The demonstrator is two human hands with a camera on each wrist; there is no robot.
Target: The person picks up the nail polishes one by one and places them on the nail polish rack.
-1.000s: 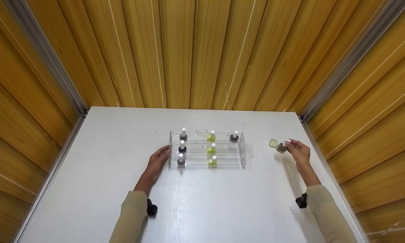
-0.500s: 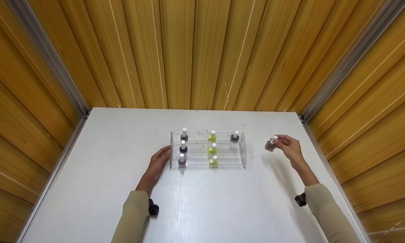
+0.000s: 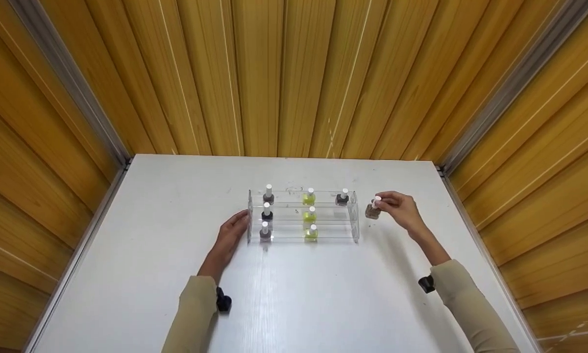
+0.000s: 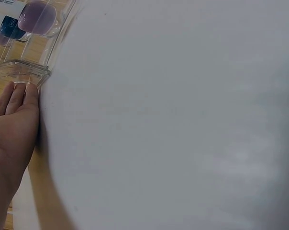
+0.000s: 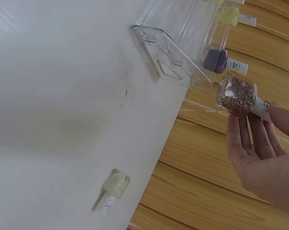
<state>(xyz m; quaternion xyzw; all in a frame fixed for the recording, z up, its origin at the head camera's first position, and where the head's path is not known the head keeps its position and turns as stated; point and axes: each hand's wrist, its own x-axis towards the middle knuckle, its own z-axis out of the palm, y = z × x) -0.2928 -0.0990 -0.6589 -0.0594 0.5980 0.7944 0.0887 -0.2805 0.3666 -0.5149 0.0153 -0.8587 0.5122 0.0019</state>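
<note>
My right hand (image 3: 402,211) pinches the white cap of a glitter nail polish bottle (image 3: 372,211), held up just right of the clear stepped rack (image 3: 330,239). Coppery flakes fill that bottle (image 5: 238,95) in the right wrist view. My left hand (image 3: 229,235) touches the rack's left end panel, its fingers (image 4: 31,98) straight against the plastic. On the rack, three dark bottles (image 3: 265,235) stand in the left column and three yellow bottles (image 3: 311,235) in the middle. One dark purple bottle (image 3: 342,199) stands at the top right.
A pale yellow polish bottle (image 5: 116,184) lies on the white table (image 3: 299,304); in the head view my right hand hides it. Wood-patterned panels (image 3: 255,78) rise behind the table and along both sides.
My right hand has lifted the glitter bottle from beside the pale yellow one and carried it left toward the rack. My left hand stays at the rack's left end.
</note>
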